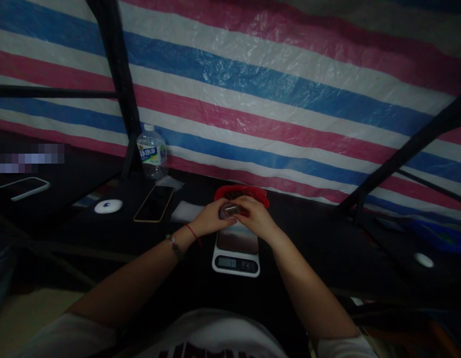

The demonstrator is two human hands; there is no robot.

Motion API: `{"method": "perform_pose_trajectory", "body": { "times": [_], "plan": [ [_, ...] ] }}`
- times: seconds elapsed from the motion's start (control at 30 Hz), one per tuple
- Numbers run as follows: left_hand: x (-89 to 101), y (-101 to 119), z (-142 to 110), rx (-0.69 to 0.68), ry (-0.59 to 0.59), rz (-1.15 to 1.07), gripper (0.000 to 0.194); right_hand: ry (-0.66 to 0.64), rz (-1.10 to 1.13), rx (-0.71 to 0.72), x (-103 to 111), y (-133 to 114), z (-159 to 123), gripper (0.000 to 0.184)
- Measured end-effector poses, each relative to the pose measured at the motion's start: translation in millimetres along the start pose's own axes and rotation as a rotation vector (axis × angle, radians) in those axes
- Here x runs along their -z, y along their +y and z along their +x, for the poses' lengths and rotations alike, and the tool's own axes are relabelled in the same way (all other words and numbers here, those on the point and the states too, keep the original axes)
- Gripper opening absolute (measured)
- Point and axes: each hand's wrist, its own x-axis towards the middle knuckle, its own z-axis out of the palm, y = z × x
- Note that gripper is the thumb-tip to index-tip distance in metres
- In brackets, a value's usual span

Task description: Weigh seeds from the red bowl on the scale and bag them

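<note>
Clear container [230,211] sits between both hands, above the far part of the white kitchen scale [236,267]. Container's long axis looks roughly left-right, ends covered by fingers; cannot tell which end is the top. Left hand [210,218] grips its left side, right hand [257,217] its right side, fingers curled in and pinching it from both sides. Exact fingertip contact too dark to tell.

Scale stands on the black table [308,228], display [227,263] on the near edge, lit, digits too blurred to read surely. Red bag-like holder [266,197] with dark contents just beyond the hands. White packet [185,212] left of the scale, then phone [154,204], screen dark, long axis running near-left to far-right.

Clear bottle [154,171] upright at far left, cap up; label [150,155] blue, white and yellow-green, big Chinese characters, 水 readable. Shirt [223,330] has dark lettering, cut off, unreadable.
</note>
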Motion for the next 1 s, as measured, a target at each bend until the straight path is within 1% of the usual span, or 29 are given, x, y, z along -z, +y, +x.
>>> {"method": "perform_pose_trajectory", "body": {
  "times": [0.1,0.2,0.27,0.37,0.43,0.5,0.53,0.6,0.67,0.7,0.73,0.83,0.9,1.0],
  "plan": [
    [-2.1,0.3,0.5,-0.012,0.024,-0.090,0.048,0.021,0.001,-0.023,4.3,-4.6,-0.5,0.039],
    [-3.8,-2.3,1.1,0.000,0.029,-0.178,0.043,0.069,0.021,-0.080,4.5,-1.4,-3.6,0.037],
    [-4.8,-4.8,1.3,0.007,0.045,-0.232,0.041,0.076,0.045,-0.115,3.8,2.6,-5.9,0.038],
    [-4.6,-7.7,1.7,0.006,0.074,-0.320,0.040,0.109,0.039,-0.110,3.1,8.4,-9.6,0.050],
    [-2.7,-9.3,2.5,0.000,0.109,-0.446,0.040,0.146,0.030,-0.101,2.1,12.4,-13.5,0.054],
    [0.3,-11.5,4.4,0.008,0.155,-0.632,0.042,0.144,0.050,-0.140,-0.6,17.5,-19.5,0.050],
    [2.1,-12.9,5.8,0.034,0.186,-0.727,0.043,0.125,0.063,-0.170,-2.7,20.4,-23.3,0.049],
    [5.7,-15.5,8.8,0.154,0.281,-0.876,0.043,0.072,0.067,-0.221,-8.1,26.9,-31.2,0.052],
    [8.9,-16.2,11.4,0.293,0.391,-0.935,0.040,0.027,0.046,-0.246,-13.6,33.3,-38.2,0.053],
    [10.0,-15.3,12.2,0.320,0.428,-0.935,0.039,0.014,0.035,-0.251,-16.0,36.0,-40.8,0.052],
    [10.9,-13.7,12.7,0.312,0.438,-0.922,0.040,0.010,0.027,-0.256,-17.9,38.4,-42.7,0.050],
    [11.5,-7.5,12.4,0.205,0.383,-0.890,0.043,0.016,0.022,-0.265,-21.6,42.7,-45.0,0.047],
    [11.1,-5.5,11.7,0.209,0.361,-0.909,0.040,0.013,0.018,-0.264,-23.2,43.8,-45.5,0.046],
    [11.3,-8.2,10.6,0.231,0.321,-0.969,0.036,-0.002,-0.014,-0.258,-24.1,43.7,-47.0,0.046]
  ]
}}
